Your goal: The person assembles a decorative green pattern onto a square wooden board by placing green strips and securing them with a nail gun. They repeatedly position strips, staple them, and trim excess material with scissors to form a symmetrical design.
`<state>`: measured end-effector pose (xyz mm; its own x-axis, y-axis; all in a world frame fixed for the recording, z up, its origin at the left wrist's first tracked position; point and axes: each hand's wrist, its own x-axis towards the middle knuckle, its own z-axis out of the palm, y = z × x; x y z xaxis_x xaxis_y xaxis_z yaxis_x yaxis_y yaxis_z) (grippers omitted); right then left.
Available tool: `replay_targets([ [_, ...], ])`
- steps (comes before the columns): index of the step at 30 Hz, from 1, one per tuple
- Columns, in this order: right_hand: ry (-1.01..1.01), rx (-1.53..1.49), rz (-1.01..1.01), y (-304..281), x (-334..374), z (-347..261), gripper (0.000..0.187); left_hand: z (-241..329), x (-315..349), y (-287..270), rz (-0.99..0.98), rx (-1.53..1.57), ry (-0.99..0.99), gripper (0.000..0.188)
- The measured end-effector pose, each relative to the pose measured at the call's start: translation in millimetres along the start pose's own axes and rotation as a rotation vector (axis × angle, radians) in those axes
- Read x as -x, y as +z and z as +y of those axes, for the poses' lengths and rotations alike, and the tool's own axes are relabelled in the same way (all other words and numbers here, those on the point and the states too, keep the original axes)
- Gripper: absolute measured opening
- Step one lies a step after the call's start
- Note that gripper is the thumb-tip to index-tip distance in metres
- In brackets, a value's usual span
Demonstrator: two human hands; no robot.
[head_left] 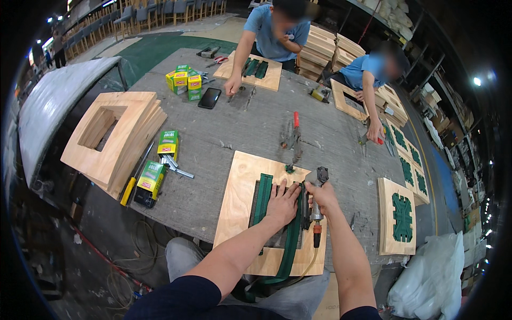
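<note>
A plywood panel [228,210] with a rectangular cut-out lies before me, its near edge over my lap. One green webbing strap [262,194] runs along the opening's left side. A second green strap [288,250] crosses the right part and hangs over the near edge. My left hand [281,205] lies on the panel beside this strap, fingers stretched and spread, fingertips near the opening's far edge. Gripped in my right hand [325,198] is an air staple gun [317,209], its nose at the strap's far end; the exact contact is hidden.
Stacked plywood frames [114,141] stand left, near staple boxes [168,143] and a yellow-handled screwdriver [128,191]. A red-handled tool [296,125] lies beyond my panel. Finished webbed panels [388,213] lie right. Across the grey table [213,138], two people work on other panels.
</note>
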<state>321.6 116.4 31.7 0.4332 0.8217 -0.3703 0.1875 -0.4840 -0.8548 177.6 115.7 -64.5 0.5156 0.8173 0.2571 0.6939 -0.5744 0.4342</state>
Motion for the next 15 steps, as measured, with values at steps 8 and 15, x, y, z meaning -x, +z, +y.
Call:
replay_targets([
  [8, 0.028, 0.010, -0.037, 0.0, -2.8, 3.8, 0.018, -2.9, 0.9, -0.6, 0.032, 0.104, 0.011, 0.052],
  [15, 0.019, -0.046, -0.061, 12.2, 5.2, -5.9, 0.017, -10.2, 2.2, -4.0, 0.084, 0.194, -0.028, 0.042],
])
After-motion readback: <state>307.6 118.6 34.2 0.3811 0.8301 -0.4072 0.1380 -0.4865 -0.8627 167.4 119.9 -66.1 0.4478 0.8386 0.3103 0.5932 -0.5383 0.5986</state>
